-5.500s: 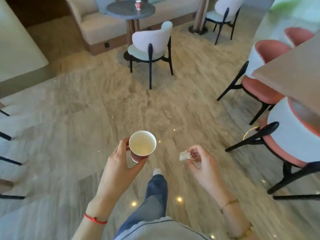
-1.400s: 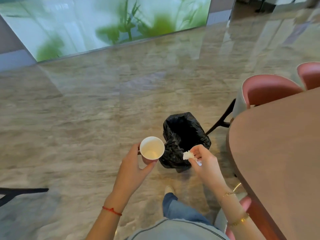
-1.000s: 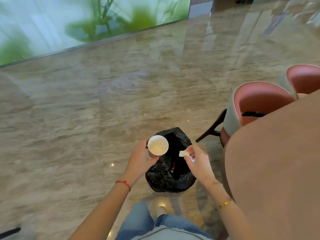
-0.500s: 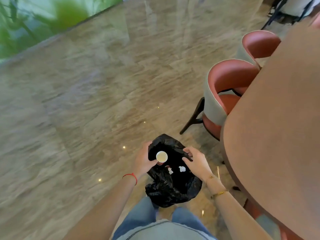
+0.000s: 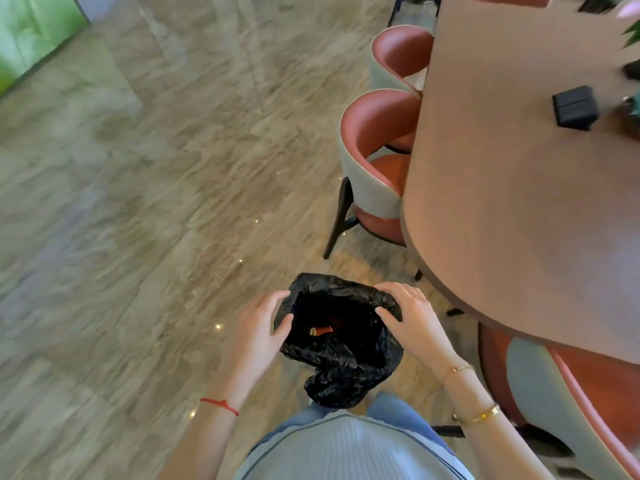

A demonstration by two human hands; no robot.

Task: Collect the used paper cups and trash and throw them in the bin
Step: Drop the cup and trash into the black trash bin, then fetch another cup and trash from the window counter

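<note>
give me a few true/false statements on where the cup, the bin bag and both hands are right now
1. The paper cup lies inside the black bin bag. True.
2. The left hand holds the cup. False: it holds no cup and rests at the bag's left rim.
3. The right hand rests on the bag's right rim. True.
4. The bag sits on the table. False: it is on the floor beside the table.
5. A black box lies on the table. True.
</note>
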